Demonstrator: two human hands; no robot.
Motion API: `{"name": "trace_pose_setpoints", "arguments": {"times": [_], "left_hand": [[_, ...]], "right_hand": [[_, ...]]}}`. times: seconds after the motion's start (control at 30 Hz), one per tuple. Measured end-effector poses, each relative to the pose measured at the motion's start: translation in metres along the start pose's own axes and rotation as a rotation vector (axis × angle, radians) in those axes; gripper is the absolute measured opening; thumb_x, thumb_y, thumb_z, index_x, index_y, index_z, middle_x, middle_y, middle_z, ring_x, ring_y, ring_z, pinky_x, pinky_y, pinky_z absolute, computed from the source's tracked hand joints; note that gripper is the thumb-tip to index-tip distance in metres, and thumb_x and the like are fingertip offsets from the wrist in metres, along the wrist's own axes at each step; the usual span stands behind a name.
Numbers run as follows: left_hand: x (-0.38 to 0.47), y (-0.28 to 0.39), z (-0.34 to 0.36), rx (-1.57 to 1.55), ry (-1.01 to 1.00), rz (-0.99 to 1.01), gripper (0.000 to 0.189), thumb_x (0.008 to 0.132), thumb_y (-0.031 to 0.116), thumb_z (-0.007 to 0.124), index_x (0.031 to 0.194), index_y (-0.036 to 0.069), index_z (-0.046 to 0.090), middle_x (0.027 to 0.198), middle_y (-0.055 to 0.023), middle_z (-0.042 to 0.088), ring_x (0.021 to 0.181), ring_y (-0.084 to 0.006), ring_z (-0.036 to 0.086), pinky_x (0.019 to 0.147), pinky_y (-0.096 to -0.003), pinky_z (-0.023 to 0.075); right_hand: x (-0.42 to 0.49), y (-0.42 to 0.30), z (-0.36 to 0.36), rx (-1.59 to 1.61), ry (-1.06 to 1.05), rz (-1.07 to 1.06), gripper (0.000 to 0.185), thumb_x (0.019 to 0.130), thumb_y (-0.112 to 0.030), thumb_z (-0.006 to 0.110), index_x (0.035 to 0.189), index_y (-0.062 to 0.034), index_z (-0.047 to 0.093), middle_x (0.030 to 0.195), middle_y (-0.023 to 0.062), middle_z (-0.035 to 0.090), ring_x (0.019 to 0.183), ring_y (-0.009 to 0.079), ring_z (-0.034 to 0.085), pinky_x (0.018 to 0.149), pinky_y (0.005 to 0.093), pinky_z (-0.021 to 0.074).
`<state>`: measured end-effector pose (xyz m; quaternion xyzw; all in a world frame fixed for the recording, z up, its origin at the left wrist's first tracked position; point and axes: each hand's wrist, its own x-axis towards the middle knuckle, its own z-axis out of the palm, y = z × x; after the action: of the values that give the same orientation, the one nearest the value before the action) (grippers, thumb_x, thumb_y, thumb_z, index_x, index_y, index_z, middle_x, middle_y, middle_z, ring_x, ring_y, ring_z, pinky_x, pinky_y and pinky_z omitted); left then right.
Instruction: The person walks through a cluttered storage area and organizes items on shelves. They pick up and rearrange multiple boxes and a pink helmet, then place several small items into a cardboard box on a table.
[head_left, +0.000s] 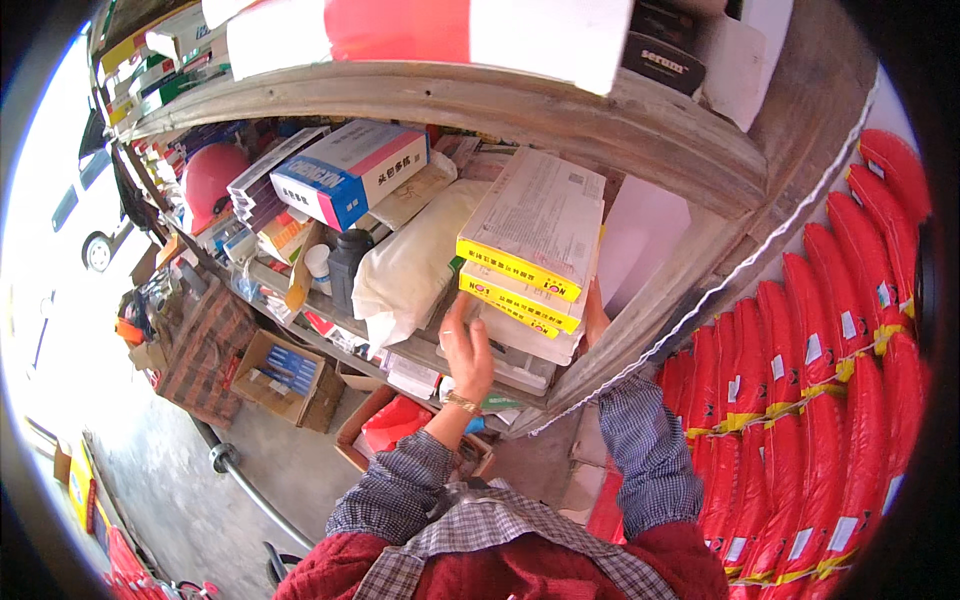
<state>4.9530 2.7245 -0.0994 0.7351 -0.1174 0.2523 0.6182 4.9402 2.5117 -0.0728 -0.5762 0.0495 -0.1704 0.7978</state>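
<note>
A stack of flat cardboard boxes (529, 214) with yellow printed edges stands at the right end of a wooden shelf. My left hand (466, 349) is at its front left corner, fingertips against the lower boxes and thumb raised. On the far right side my right hand (595, 319) presses along the stack, its fingers partly hidden behind the boxes. The stack is held between both hands. Beneath it lies a flat grey case (517, 367). Just left of the stack slumps a white plastic bag (405, 262).
Left along the shelf are a blue, white and pink carton (349, 169), a dark bottle (351, 270) and a pink helmet (214, 180). A wooden beam (450, 97) crosses above. Red packaged rolls (795, 390) line the right side behind a white cord (720, 289). Open cartons (281, 375) sit below.
</note>
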Motion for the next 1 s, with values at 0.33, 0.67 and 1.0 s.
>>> {"name": "trace_pose_setpoints", "arguments": {"times": [0.33,0.67,1.0], "left_hand": [[-0.002,-0.018,-0.016,0.034,-0.102,-0.145,0.039,0.101,0.024,0.042,0.131,0.0,0.052,0.13,-0.0215,0.055,0.124,-0.0356,0.049,0.106,-0.0426,0.0355],[0.028,-0.026,-0.015,-0.071,-0.199,-0.149,0.061,0.103,0.043,0.033,0.15,0.004,0.03,0.148,-0.0215,0.04,0.135,-0.0346,0.043,0.111,-0.0386,0.0328],[0.092,0.011,-0.025,-0.327,-0.038,0.111,0.056,0.102,0.029,0.039,0.151,0.005,0.025,0.152,-0.0128,0.033,0.136,-0.0289,0.042,0.112,-0.0406,0.0334]], "right_hand": [[0.01,0.009,0.009,-0.043,-0.052,0.007,0.074,0.101,-0.049,0.044,0.153,-0.0043,0.018,0.155,0.0145,0.026,0.14,0.0263,0.03,0.114,0.0346,0.028],[0.009,0.009,0.026,-0.038,0.005,0.038,0.077,0.101,-0.051,0.041,0.155,-0.0069,0.01,0.157,0.0127,0.025,0.142,0.0255,0.027,0.115,0.0356,0.0257],[0.009,-0.004,0.019,-0.018,0.198,0.068,0.092,0.087,-0.081,0.028,0.157,-0.0281,-0.001,0.164,0.0032,-0.007,0.147,0.0397,0.009,0.115,0.0581,0.0129]]}}
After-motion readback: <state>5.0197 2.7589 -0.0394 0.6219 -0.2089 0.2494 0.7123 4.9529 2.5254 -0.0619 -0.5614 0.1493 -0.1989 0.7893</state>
